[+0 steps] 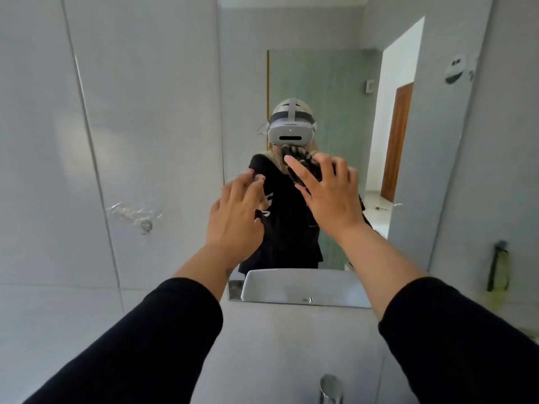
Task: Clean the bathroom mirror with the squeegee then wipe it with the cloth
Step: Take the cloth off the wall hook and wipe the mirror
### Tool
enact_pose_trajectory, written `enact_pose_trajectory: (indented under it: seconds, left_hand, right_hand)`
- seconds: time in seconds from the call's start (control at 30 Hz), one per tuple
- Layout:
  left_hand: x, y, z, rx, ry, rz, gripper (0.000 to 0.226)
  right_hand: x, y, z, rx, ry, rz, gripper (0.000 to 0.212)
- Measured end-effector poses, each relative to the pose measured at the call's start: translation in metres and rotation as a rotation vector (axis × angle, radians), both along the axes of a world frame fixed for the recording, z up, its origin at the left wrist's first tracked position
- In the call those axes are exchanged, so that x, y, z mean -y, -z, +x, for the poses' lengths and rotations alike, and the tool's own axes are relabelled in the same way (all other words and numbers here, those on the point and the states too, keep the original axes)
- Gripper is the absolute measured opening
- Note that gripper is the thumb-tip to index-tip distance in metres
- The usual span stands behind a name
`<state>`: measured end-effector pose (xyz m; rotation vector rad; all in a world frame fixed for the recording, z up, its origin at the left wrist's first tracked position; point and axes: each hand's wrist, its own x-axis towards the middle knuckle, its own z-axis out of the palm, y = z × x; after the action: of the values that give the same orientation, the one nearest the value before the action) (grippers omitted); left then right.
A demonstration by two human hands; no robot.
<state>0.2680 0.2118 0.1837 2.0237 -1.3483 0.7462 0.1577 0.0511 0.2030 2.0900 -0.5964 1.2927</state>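
Note:
The bathroom mirror [335, 83] hangs on the grey tiled wall straight ahead and shows a person's reflection with a headset. My left hand [236, 214] is raised in front of its lower left edge, fingers spread, holding nothing. Slightly higher, my right hand [326, 193] is near the glass at the mirror's middle, also spread and empty. Its dark reflection shows just beyond the fingertips. A dark-handled, yellow-green tool [499, 266] hangs on the wall to the right of the mirror; I cannot tell whether it is the squeegee. No cloth is in view.
A chrome tap [331, 389] stands at the bottom edge below the mirror. The white basin's reflection [303, 287] fills the mirror's bottom strip. A small metal wall hook [145, 225] with residue around it sits on the left tiles.

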Motion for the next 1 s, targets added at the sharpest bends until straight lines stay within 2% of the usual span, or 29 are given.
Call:
enact_pose_trajectory:
  seconds: [0.17, 0.33, 0.53, 0.73, 0.8, 1.0]
  left_hand:
    - [0.01, 0.008, -0.008, 0.149, -0.068, 0.109, 0.075]
    - [0.016, 0.014, -0.009, 0.149, -0.094, 0.126, 0.075]
    - [0.02, 0.022, -0.005, 0.173, -0.101, 0.092, 0.077]
    - [0.025, 0.032, 0.002, 0.211, -0.082, -0.004, 0.068]
    - [0.026, 0.034, 0.004, 0.214, -0.071, -0.028, 0.065]
    - [0.024, 0.037, 0.007, 0.244, -0.021, -0.117, 0.057]
  right_hand:
    - [0.029, 0.013, -0.034, 0.114, 0.031, 0.041, 0.052]
    - [0.054, 0.03, -0.068, 0.305, 0.061, 0.144, 0.05]
    - [0.075, 0.049, -0.099, 0.573, 0.098, 0.321, 0.051]
    - [0.075, 0.085, -0.091, 0.867, 0.115, 0.517, 0.051]
    - [0.066, 0.096, -0.079, 0.862, 0.117, 0.527, 0.051]
    - [0.029, 0.1, -0.03, 0.684, 0.083, 0.388, 0.049]
